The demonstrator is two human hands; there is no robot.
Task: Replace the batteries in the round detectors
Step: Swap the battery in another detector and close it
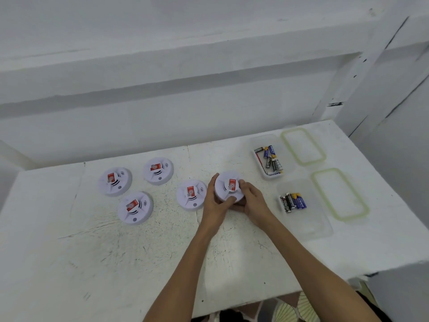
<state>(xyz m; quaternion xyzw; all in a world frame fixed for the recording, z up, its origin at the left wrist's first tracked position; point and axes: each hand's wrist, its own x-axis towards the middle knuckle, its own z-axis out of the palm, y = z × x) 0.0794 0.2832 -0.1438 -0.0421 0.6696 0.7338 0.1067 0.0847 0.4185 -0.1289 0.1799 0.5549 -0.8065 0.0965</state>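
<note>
The left hand point(214, 201) and the right hand point(254, 201) were both curled round one round detector point(226, 189), gripping its rim from opposite sides, the left at its 8 o'clock edge and the right at its 4 o'clock edge, with fingertips wrapped over the top edge. The detector sat between the palms, held just above the tabletop point(162, 252) or resting lightly on it; which, I could not tell. Its red-labelled face pointed up, so the back, where the battery bay probably lies, faced down and out of sight. Being round, it had no long axis to line up; what mattered was that face-up attitude, which suggests it needed twisting open or turning over before any cell could come out. Just beside the left hand, at 9 o'clock, lay a second detector point(191, 194), and three more point(135, 208) point(114, 181) point(158, 170) lay farther out between 9 and 10 o'clock, all face up. At 3 o'clock from the right hand stood a clear box point(308, 219) holding batteries point(293, 201), and at 1 o'clock a second box point(260, 140) with more batteries point(270, 159). Both boxes lay on the right hand's side, making it the nearer one for fetching cells.
</note>
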